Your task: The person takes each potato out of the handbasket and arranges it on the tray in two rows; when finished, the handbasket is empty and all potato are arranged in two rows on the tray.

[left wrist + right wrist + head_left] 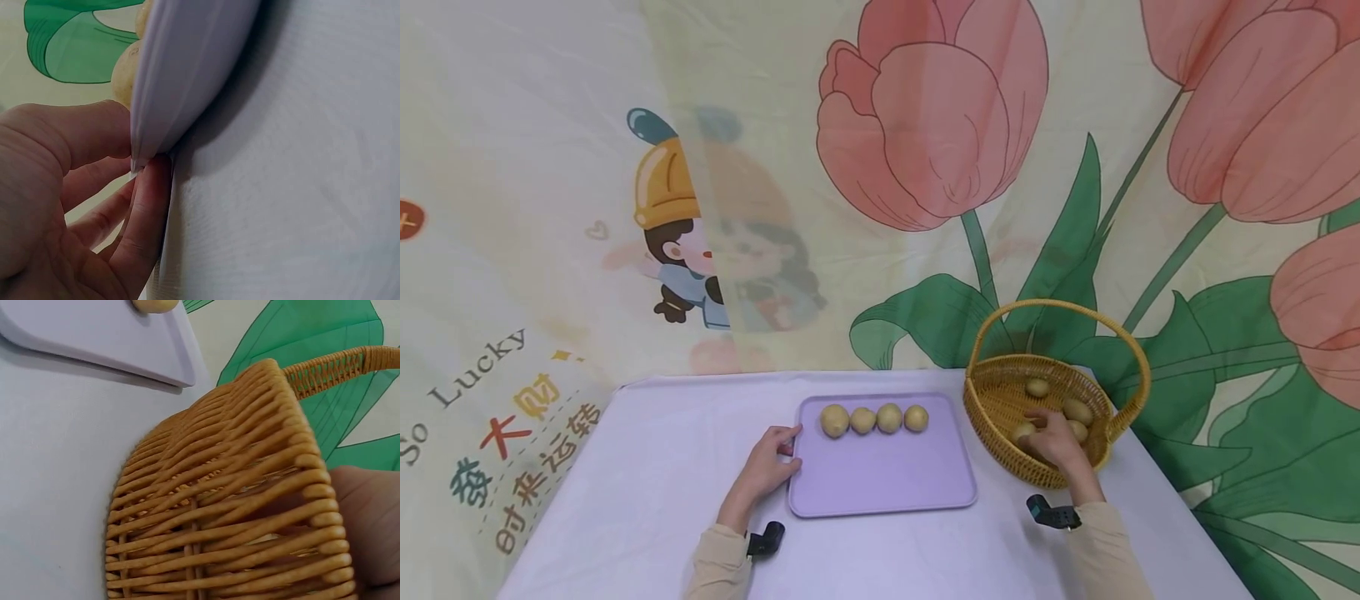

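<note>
On the lilac tray [880, 475], a row of several potatoes [889, 418] lies along the far side. My left hand [769, 462] pinches the tray's left edge; in the left wrist view the thumb [94, 131] is against the rim and a finger is beneath it. My right hand [1055, 442] reaches into the wicker basket [1000, 442], its fingers around a potato [1024, 432] near the basket's left side. The right wrist view shows mostly the basket's woven wall [231, 506], which hides the fingers and that potato.
More potatoes [1078, 411] lie in the basket, one [1037, 387] toward its back. A tall handle [1060, 303] arches over the basket. Both stand on a white-covered table [647, 467], with a printed curtain [760, 167] behind its far edge.
</note>
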Action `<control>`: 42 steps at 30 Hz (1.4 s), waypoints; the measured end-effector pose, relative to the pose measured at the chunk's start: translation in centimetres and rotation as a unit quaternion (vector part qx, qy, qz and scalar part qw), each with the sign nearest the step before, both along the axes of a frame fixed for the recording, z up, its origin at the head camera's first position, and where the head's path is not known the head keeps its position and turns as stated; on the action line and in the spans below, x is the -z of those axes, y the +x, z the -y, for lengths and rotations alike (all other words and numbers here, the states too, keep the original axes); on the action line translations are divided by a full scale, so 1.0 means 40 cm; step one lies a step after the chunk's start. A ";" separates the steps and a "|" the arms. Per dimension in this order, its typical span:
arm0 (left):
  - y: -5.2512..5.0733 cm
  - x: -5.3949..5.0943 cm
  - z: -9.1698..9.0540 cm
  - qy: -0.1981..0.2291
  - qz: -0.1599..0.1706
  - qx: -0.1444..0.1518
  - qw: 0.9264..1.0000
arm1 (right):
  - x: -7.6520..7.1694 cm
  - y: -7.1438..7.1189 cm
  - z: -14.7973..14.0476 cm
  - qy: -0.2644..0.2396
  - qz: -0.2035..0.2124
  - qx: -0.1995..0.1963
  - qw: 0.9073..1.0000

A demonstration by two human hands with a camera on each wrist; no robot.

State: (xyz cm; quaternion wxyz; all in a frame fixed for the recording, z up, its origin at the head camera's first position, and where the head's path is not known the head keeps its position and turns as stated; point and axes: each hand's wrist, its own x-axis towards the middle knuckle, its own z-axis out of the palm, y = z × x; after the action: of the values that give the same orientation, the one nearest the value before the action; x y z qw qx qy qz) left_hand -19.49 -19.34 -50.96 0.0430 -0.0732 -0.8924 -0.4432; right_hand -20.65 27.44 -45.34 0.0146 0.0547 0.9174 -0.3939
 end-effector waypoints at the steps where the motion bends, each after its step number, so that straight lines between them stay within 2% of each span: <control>1: 0.001 0.000 0.000 0.000 0.001 0.000 1.000 | 0.003 0.000 0.001 0.000 -0.003 -0.001 1.000; 9: 0.000 0.005 0.001 -0.008 0.011 -0.001 1.000 | 0.012 -0.002 0.004 0.007 -0.020 -0.013 1.000; 18: -0.003 0.007 -0.001 -0.007 0.005 -0.002 1.000 | 0.000 -0.003 0.019 -0.043 -0.045 0.003 0.998; 21: -0.001 0.007 -0.002 -0.007 0.008 -0.004 1.000 | -0.010 -0.003 0.030 -0.048 -0.048 0.016 0.998; 28: -0.003 0.005 0.002 -0.006 0.008 -0.003 1.000 | -0.049 -0.004 0.059 -0.099 -0.062 0.048 0.992; 35: -0.004 0.005 0.002 -0.005 0.009 -0.005 1.000 | -0.090 0.008 0.093 -0.139 -0.060 0.023 0.988; 42: -0.001 0.006 0.001 0.001 0.008 -0.004 1.000 | -0.081 0.014 0.139 -0.172 -0.054 0.012 0.984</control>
State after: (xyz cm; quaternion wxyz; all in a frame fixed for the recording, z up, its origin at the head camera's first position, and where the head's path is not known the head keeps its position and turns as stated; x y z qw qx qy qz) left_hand -19.52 -19.40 -51.19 0.0377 -0.0655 -0.8925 -0.4446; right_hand -20.11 21.89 -42.10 -0.0304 0.0408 0.8346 -0.5485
